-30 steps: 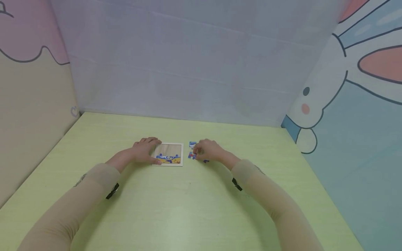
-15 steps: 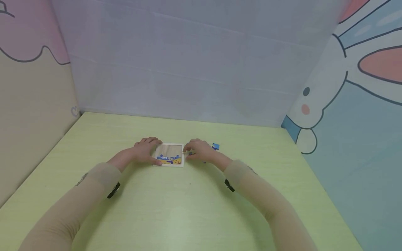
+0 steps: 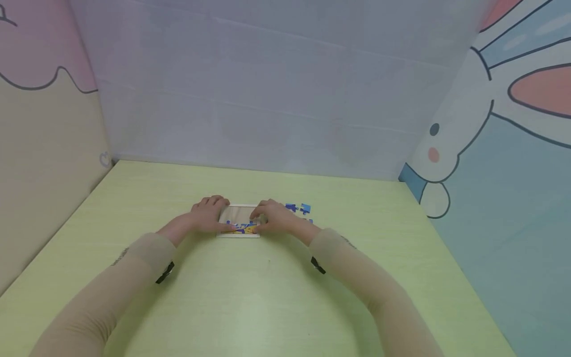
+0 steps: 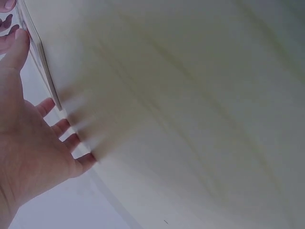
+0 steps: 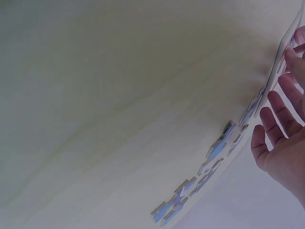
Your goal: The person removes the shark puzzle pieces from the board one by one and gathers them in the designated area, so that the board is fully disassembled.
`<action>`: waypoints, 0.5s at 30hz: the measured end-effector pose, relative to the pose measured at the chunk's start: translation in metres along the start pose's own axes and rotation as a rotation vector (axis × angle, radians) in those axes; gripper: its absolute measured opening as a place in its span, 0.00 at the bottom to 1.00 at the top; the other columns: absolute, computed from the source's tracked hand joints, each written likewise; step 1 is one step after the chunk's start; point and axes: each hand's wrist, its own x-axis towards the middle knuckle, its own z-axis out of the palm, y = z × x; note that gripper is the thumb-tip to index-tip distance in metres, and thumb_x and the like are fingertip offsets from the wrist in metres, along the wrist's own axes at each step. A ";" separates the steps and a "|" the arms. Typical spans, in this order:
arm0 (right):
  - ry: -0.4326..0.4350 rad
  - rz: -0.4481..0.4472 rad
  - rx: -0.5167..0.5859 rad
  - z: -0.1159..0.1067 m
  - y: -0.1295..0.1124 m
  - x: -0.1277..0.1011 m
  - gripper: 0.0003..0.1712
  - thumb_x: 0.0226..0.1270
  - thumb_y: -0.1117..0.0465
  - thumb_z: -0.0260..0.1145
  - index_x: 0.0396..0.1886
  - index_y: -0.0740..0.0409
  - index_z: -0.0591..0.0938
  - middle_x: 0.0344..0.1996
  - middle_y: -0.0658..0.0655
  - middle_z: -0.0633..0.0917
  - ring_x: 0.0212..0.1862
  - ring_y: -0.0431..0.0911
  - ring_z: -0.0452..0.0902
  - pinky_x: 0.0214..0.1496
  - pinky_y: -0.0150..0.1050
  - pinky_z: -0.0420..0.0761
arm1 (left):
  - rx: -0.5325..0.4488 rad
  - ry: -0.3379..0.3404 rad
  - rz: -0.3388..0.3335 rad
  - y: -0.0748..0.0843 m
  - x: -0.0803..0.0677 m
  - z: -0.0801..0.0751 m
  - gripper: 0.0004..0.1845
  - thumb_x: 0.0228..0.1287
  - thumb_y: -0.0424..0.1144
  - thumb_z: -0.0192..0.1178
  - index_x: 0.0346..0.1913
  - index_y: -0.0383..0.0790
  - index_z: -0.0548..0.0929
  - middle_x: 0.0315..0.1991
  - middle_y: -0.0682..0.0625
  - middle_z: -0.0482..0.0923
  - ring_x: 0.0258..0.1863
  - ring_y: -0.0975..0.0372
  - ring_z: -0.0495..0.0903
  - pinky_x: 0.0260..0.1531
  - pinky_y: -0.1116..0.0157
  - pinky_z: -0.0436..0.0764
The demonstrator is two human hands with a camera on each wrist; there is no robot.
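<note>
A white-rimmed jigsaw tray (image 3: pixel 238 236) lies flat on the table, its bottom row filled with blue, white and yellow pieces (image 3: pixel 243 228). My left hand (image 3: pixel 207 214) rests over the tray's left side, fingers spread at the far corner and thumb pressing on the bottom row. Over the tray's right edge, my right hand (image 3: pixel 273 216) pinches a small puzzle piece, mostly hidden by the bent fingers. The left wrist view catches the left hand (image 4: pixel 28 138) along the tray edge (image 4: pixel 50 86). In the right wrist view, the right hand (image 5: pixel 288 129) largely covers its fingertips' work.
Loose blue puzzle pieces (image 3: pixel 305 208) lie on the table just right of the tray, several of them in rows in the right wrist view. The pale yellow-green table (image 3: pixel 250 297) runs back to a plain wall sheet (image 3: pixel 267 99), with printed panels at both sides.
My right hand has moved left from the loose pieces to over the tray, uncovering pieces behind it. My left thumb has shifted slightly inward; the rest of the left hand stays put.
</note>
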 end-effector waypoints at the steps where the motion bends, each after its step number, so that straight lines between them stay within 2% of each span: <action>1: 0.001 -0.002 -0.009 0.001 0.000 0.001 0.21 0.59 0.46 0.68 0.51 0.46 0.82 0.52 0.49 0.79 0.54 0.43 0.71 0.58 0.40 0.71 | 0.000 0.000 -0.003 0.001 0.000 0.000 0.48 0.54 0.66 0.59 0.69 0.36 0.60 0.69 0.33 0.53 0.66 0.35 0.52 0.59 0.33 0.56; 6: 0.001 -0.003 -0.039 0.003 -0.001 0.003 0.21 0.58 0.45 0.68 0.51 0.46 0.82 0.52 0.50 0.78 0.54 0.44 0.71 0.59 0.40 0.71 | 0.000 -0.012 -0.023 -0.002 0.003 0.005 0.49 0.54 0.67 0.59 0.69 0.37 0.58 0.70 0.33 0.52 0.67 0.35 0.50 0.60 0.34 0.53; 15: 0.011 0.018 -0.022 0.004 -0.002 0.004 0.20 0.57 0.46 0.70 0.48 0.46 0.83 0.51 0.50 0.78 0.53 0.44 0.71 0.58 0.40 0.71 | -0.022 -0.014 -0.031 -0.005 0.007 0.007 0.49 0.53 0.66 0.60 0.70 0.38 0.58 0.70 0.35 0.51 0.68 0.36 0.49 0.62 0.34 0.51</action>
